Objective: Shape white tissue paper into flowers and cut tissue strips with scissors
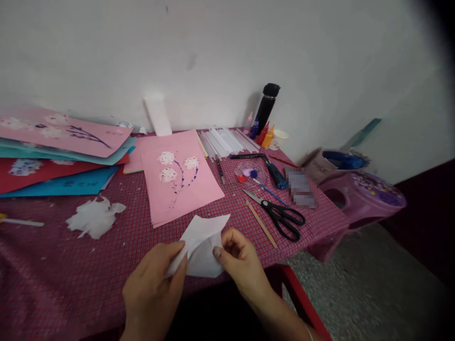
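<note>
- Both hands are on the same piece here: the thin white folded paper sheet (204, 248) is up over the near edge of the table, roughly mid-scene
- Left hand (156, 279) is gripping the sheet's left side, thumb and fingers pinched shut
- Right hand (241, 260) is pinching the right side, fingers curled, thumb on the paper
- Table's got a red checkered cloth (135, 237) on it, and its near edge runs under the hands, then angles off to the far right
- Just past the sheet is the pink paper stack with white blossoms (208, 192), so not much of a gap on the far side
- Way more room on the left: cloth shows between the left hand and the crumpled white tissue (95, 219)
- Right side's tighter, with the flat wooden stick (261, 223) slanting toward the near edge and the black-handled metal scissors (280, 215) right beside it, blades pointing far left
- Beyond those: a clear plastic palette with paint blobs (249, 173), plus a blue-and-black glue gun (275, 175) to its right
- Translucent white sticks (227, 142) lie along the far edge by the wall
- Purple plastic stool (378, 194) sits off the table's right edge, and a red frame (302, 298) is low at near right
</note>
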Available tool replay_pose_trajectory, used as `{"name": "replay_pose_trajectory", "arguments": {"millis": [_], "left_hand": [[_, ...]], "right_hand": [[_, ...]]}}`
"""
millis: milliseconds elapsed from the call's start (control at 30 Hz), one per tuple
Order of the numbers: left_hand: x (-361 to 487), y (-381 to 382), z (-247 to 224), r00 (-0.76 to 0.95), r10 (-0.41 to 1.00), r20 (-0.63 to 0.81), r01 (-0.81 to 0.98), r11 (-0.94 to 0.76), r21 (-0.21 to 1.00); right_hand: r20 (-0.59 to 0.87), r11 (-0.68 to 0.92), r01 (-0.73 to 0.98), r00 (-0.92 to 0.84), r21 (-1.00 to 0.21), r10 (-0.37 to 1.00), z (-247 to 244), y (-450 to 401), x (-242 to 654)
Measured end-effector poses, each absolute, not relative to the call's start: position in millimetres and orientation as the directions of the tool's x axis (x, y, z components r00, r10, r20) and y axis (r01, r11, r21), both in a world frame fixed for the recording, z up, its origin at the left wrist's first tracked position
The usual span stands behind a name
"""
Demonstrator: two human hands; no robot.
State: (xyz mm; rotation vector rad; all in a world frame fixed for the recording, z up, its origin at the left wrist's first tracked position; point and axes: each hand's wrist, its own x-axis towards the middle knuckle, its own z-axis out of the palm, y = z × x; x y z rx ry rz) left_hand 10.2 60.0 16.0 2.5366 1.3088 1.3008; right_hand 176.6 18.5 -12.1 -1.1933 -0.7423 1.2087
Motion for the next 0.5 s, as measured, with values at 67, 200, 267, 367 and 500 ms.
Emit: {"name": "replay_pose_trajectory", "arguments": {"millis": [67,200,267,367,500], "left_hand": [[10,59,12,0.383,0.514,0.767,0.629,-0.753,0.191],[13,64,3,0.610,0.245,0.753,0.368,-0.930,0.004],[18,65,2,0.703,0.168,0.691,0.265,-0.964,-0.036],[25,61,3,0.768,0.119,0.629,0.210,-0.975,-0.072],[26,51,3,0.785,0.103,0.611,0.179,-0.982,-0.064]], "right_hand": [[-0.169,-0.078,-0.352,0.236,-0.933,0.957,-9,16,180],[-0.096,-0.020,-0.430,0.157,-0.903,0.983,5,15,184],[-0.054,0.031,-0.411,0.195,-0.911,0.979,10,16,185],[-0.037,0.076,-0.400,0.268,-0.913,0.963,10,20,186],[-0.027,0.109,-0.418,0.307,-0.902,0.951,2,23,185]]}}
